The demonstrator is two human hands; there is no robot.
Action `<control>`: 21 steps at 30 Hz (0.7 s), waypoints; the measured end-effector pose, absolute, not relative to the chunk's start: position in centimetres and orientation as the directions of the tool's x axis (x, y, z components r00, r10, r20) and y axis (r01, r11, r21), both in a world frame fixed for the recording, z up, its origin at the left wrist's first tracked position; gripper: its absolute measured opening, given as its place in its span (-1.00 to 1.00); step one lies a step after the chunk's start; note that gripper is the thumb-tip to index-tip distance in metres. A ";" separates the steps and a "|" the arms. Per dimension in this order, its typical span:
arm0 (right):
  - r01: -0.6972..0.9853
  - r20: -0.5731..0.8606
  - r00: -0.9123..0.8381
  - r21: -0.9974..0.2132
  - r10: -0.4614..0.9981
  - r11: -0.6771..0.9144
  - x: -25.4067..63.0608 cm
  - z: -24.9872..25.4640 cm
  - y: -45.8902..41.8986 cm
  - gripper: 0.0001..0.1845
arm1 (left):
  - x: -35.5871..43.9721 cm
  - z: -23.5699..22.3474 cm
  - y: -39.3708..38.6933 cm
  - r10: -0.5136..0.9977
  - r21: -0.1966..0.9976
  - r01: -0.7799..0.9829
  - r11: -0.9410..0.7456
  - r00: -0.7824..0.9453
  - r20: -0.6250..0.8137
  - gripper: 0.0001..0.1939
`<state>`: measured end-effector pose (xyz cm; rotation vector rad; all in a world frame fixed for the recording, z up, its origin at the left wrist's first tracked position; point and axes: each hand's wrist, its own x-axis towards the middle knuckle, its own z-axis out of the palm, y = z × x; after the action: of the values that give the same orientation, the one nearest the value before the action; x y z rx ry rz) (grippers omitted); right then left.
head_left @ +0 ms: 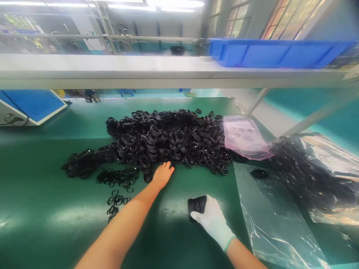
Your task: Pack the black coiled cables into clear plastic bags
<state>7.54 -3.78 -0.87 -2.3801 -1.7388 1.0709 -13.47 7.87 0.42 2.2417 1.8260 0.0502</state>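
While the bare left hand (162, 175) is at the front edge of the heap (168, 138) of black rings, its grip being impossible to tell, the gloved right hand (211, 216), well apart from it, clasps a row (197, 204) of rings. Rightward, a blue bin (269, 54) hides its inside; a pink bag (244, 136) lies beside the heap, contents unclear; a clear bag (275, 216) lies flat, one ring (259, 173) on or in it; a bulging bag (311, 172) shows dark pieces. Across the green table (42, 179), thin loops (119, 200) lie left of the heap. Above run a pale shelf (112, 64), bearing the bin, and strip lights (176, 3), with windows (294, 15) at right.
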 end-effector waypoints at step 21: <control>0.883 -0.476 0.101 -0.362 0.873 -0.300 7.8 -1.4 -4.3 -0.17 | -6.5 -4.6 -5.2 0.835 0.731 0.459 0.505 -0.045 -0.549 -0.81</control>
<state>7.77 -4.26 -1.41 -2.3416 -1.8674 0.9951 -6.54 -5.21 -4.61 1.1118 1.6811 0.4398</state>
